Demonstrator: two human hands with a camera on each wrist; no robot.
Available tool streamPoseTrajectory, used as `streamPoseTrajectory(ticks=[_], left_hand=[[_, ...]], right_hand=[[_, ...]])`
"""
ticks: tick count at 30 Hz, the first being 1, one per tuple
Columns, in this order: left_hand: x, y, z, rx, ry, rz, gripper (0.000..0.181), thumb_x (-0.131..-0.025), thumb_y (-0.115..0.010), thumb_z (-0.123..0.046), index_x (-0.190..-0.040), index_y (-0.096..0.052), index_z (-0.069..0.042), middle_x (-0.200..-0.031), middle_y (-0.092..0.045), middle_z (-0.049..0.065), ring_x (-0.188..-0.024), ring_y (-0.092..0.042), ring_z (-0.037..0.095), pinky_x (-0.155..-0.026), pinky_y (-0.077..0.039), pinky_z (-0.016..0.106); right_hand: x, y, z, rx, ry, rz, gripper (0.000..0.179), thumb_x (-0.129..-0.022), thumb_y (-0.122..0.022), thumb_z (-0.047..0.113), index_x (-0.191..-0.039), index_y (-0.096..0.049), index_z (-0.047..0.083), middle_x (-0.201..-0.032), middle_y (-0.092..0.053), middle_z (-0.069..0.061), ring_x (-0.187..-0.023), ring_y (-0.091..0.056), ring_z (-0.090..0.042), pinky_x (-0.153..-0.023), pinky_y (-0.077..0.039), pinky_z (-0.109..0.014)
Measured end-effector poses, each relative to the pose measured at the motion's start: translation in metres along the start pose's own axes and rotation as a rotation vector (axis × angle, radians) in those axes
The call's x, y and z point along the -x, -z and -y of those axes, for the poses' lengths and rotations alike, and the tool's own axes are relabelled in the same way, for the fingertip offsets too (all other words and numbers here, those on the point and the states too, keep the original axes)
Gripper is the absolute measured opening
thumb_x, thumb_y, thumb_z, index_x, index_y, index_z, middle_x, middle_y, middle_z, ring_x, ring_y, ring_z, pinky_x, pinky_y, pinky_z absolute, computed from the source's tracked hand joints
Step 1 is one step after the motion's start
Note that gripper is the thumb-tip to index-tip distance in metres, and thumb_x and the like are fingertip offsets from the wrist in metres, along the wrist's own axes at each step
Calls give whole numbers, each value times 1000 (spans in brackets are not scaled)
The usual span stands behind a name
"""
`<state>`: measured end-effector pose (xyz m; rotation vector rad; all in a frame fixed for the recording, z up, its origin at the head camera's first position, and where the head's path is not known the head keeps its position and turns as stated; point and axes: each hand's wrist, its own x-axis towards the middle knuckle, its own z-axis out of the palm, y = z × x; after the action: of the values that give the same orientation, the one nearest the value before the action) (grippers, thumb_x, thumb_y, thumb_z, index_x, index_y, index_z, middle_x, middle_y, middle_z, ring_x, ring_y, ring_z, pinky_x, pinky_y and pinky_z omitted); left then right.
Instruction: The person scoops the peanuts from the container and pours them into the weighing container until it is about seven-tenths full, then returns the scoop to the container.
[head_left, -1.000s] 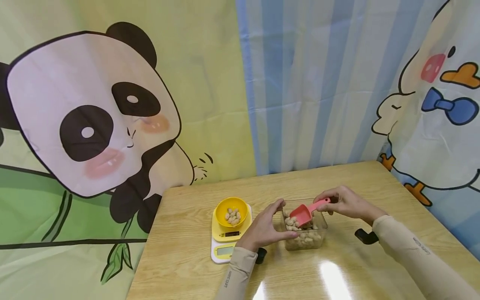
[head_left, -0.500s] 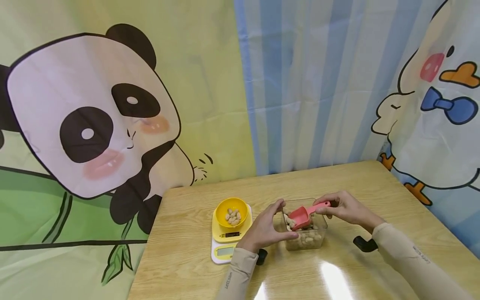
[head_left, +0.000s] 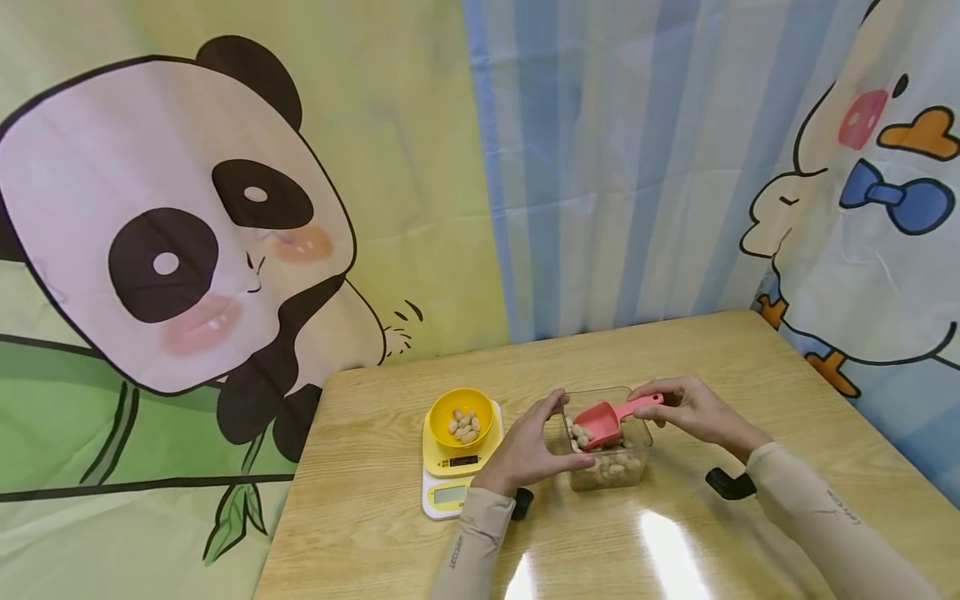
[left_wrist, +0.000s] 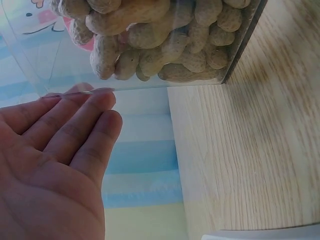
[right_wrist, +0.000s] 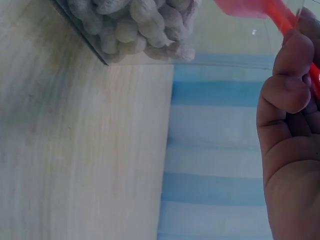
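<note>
My left hand (head_left: 527, 446) holds a clear plastic box (head_left: 643, 460) at its left side, thumb along the near wall and fingertips at the rim towards the back corner. Unshelled peanuts (left_wrist: 150, 40) fill the lower part of the box. With my right hand (head_left: 693, 410) I pinch the handle of a pink scoop (head_left: 600, 423), reaching over the box's right rim. The scoop's blade lies inside the box, among the peanuts at the left. In the right wrist view, the curled fingers (right_wrist: 287, 92) wrap the red-looking handle; part of the blade shows through the clear wall.
Left of the box stands a yellow and white kitchen scale (head_left: 437, 468). A yellow bowl (head_left: 442, 427) with several peanuts sits on it. The wooden table (head_left: 360, 492) backs onto a cartoon-print curtain (head_left: 420, 167). Black pieces (head_left: 730, 483) show beside both wrists.
The scoop's blade has tilted and moved slightly left among the peanuts, with the right hand shifting a little. The left hand keeps its place on the box. The head view has shifted slightly.
</note>
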<state>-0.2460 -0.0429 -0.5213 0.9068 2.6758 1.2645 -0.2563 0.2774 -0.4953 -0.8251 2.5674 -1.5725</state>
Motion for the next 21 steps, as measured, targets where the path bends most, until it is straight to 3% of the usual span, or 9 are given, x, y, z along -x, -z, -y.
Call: streamPoseTrajectory(ticks=[4,11,17,21], left_hand=[[0,1,0,0,-2,0,112,-73,-75,-76,-162,-21,-33,-155,-41,-15,-138,-45,11,-112,-42,40],[1,1,0,-15,-15,-9,111,-73,-77,-73,-161,-24,-31,-154,-44,-13,-136,-47,11,-111,-43,38],[0,-1,0,9,-15,-6,111,-73,-77,-73,-161,-23,-32,-154,-43,-12,-137,-46,12,-111,-42,38],[-1,-1,0,10,-11,-14,111,-72,-76,-75,-161,-25,-31,-154,-45,-11,-136,-47,12,-111,-43,38]], right_hand=[[3,-1,3,-9,7,-2,17,-97,-70,11,-113,-75,13,-73,-66,-2,-59,-57,-19,-52,-52,-32],[-2,-2,19,100,15,15,15,-95,-74,21,-109,-76,23,-70,-62,0,-55,-49,-9,-46,-44,-27],[2,-1,10,13,-1,11,16,-96,-71,13,-110,-76,17,-70,-63,-3,-56,-52,-13,-48,-47,-30],[8,-2,3,-44,-34,-3,19,-97,-70,15,-116,-75,15,-73,-66,-5,-59,-55,-20,-52,-50,-32]])
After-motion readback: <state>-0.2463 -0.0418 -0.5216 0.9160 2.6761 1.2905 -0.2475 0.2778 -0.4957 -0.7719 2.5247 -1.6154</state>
